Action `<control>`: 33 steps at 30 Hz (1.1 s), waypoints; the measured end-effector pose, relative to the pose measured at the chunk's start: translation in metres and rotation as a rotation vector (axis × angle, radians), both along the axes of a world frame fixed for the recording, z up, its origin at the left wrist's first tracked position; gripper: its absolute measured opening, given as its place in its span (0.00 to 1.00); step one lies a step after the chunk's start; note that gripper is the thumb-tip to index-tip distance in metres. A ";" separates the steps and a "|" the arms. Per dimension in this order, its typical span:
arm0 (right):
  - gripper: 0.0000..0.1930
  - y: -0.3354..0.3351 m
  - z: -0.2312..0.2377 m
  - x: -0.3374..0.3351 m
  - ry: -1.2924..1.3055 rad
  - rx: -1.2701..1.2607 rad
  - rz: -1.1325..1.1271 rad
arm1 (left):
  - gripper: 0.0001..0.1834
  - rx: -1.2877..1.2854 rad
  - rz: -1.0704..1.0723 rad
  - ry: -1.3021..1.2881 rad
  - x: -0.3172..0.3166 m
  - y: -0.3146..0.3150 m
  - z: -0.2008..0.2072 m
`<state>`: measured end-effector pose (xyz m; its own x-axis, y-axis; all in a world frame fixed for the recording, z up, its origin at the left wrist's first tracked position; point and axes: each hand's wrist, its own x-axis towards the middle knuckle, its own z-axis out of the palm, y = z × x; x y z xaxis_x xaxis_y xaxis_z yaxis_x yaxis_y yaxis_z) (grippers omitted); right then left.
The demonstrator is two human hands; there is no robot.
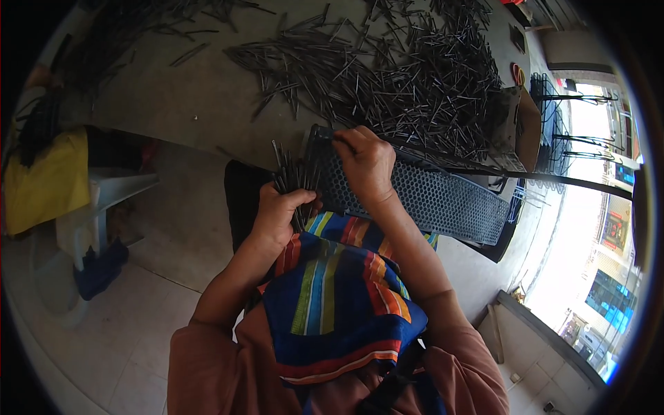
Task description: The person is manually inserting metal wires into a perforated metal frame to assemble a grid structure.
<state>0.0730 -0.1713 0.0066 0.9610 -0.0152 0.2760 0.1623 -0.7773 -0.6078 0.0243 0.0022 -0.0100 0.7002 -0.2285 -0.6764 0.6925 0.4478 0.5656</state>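
My left hand (275, 213) is closed round a bundle of thin dark rods (292, 173), their ends sticking up past the thumb. Just right of it lies a long grey tray (443, 197) full of small round holes, slanting from the table edge down to the right above my lap. Over the tray's left end hovers my right hand (370, 164), thumb and forefinger pinched together. Whatever is between those fingertips is too small and dark to make out. A big loose pile of similar rods (429, 83) covers the table beyond the tray.
More rods are scattered on the grey table (173, 100) at the far left. A cardboard box (528, 128) and dark wire racks (553, 142) stand to the right. A yellow cloth (52, 183) hangs over a white chair (104, 200) at left. Striped cloth (332, 290) covers my lap.
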 end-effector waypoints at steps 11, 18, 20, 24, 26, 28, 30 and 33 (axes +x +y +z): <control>0.05 -0.013 -0.005 -0.039 0.758 0.971 -0.049 | 0.11 -0.048 -0.096 -0.074 -0.001 -0.012 0.005; 0.04 -0.027 0.000 -0.032 0.052 0.740 -0.189 | 0.07 -0.008 -0.003 -0.030 -0.001 -0.010 0.001; 0.05 -0.029 -0.003 -0.026 -0.078 0.570 -0.083 | 0.05 0.006 -0.020 -0.050 0.001 -0.012 0.003; 0.07 -0.025 -0.010 -0.027 -0.075 0.459 -0.112 | 0.07 0.013 -0.027 -0.029 0.003 -0.014 0.005; 0.07 -0.025 -0.013 -0.027 -0.054 0.465 -0.122 | 0.07 0.011 -0.039 -0.016 0.004 -0.013 0.004; 0.08 -0.024 -0.015 -0.025 -0.075 0.475 -0.117 | 0.07 0.007 -0.046 -0.005 0.004 -0.012 0.001; 0.08 -0.023 -0.015 -0.023 -0.061 0.492 -0.130 | 0.07 -0.003 -0.043 -0.011 0.004 -0.013 0.001; 0.08 -0.023 -0.015 -0.021 -0.044 0.506 -0.137 | 0.07 -0.008 -0.035 -0.018 0.004 -0.014 0.000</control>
